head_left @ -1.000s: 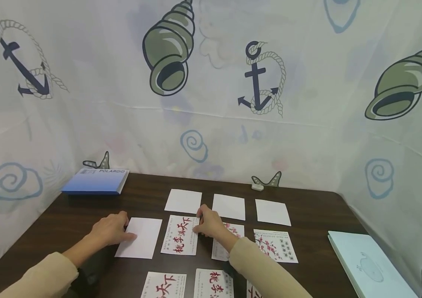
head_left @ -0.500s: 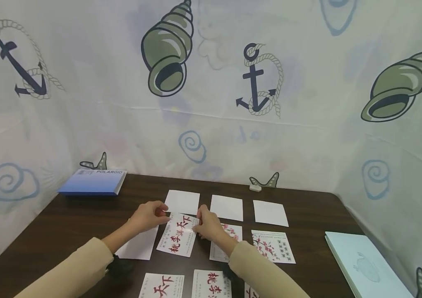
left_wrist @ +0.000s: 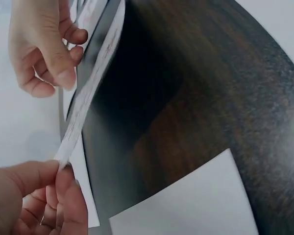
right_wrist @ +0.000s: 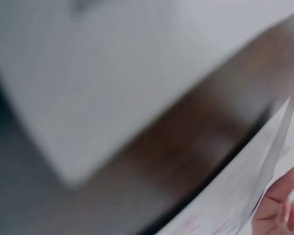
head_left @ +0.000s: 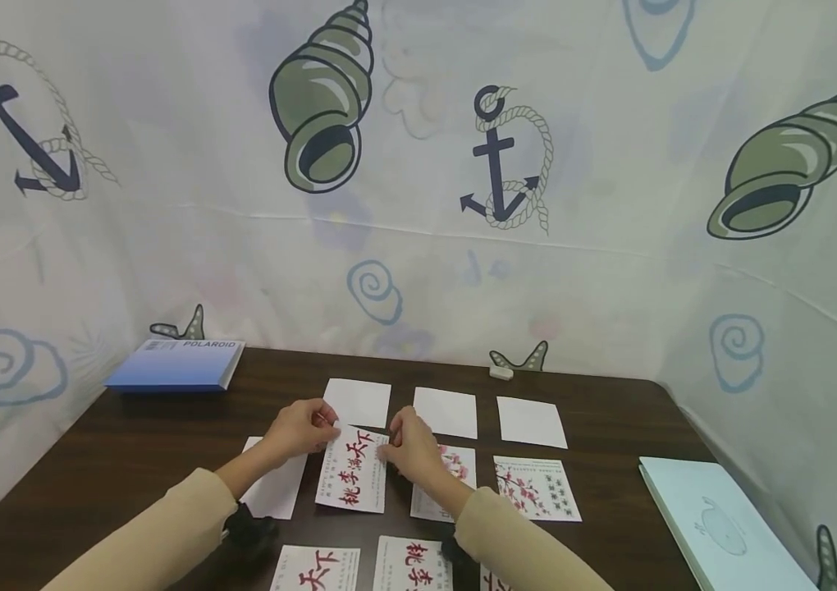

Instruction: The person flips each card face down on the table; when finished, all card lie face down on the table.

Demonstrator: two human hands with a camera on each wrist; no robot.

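Right wrist view blurred; apparently both the left hand [head_left: 305,428] and right hand [head_left: 409,444] pinch the red-lettered white card's [head_left: 354,473] far corners above the dark wooden tabletop [head_left: 610,427].

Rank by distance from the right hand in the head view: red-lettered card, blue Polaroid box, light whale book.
1. Red-lettered card: pinched at its far edge by the right hand, centre of the table.
2. Light whale book: right edge of the table.
3. Blue Polaroid box: far left corner.
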